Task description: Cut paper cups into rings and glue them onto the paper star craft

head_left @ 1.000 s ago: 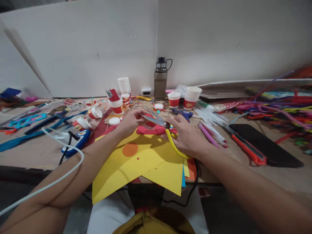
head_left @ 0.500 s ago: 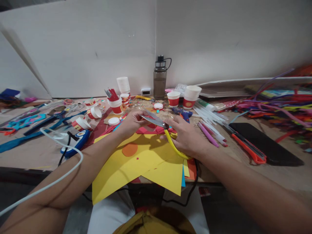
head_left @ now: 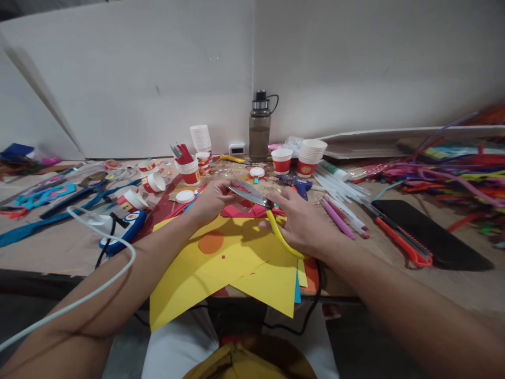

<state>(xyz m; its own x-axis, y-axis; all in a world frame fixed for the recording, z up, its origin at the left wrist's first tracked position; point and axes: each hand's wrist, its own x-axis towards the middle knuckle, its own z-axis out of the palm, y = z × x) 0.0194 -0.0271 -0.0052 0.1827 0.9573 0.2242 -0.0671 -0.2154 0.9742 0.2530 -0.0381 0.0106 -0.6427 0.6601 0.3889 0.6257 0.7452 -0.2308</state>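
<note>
My right hand (head_left: 302, 218) is wrapped round the yellow handles of a pair of scissors (head_left: 284, 239). The steel blades point left, slightly parted, towards my left hand (head_left: 215, 199). Thumb and fingers of that hand are pinched together at the blade tips; whatever lies between them is too small or hidden to name. Beneath both hands spread yellow paper sheets (head_left: 189, 279), with an orange paper circle (head_left: 210, 242) and a tiny red scrap on top. Red paper (head_left: 232, 211) with a curved cut edge lies just behind the yellow sheets.
Behind my hands stand a water bottle (head_left: 259, 131), paper cups (head_left: 311, 158) and a cup of red sticks (head_left: 187, 171). At right are a glue gun (head_left: 295, 184), an orange utility knife (head_left: 406, 242) and a black phone (head_left: 442, 237). A white cable (head_left: 132, 258) crosses my left forearm.
The view has shifted very slightly. Both hands and the scissors keep nearly the same pose, with no clear movement of anything on the table.
</note>
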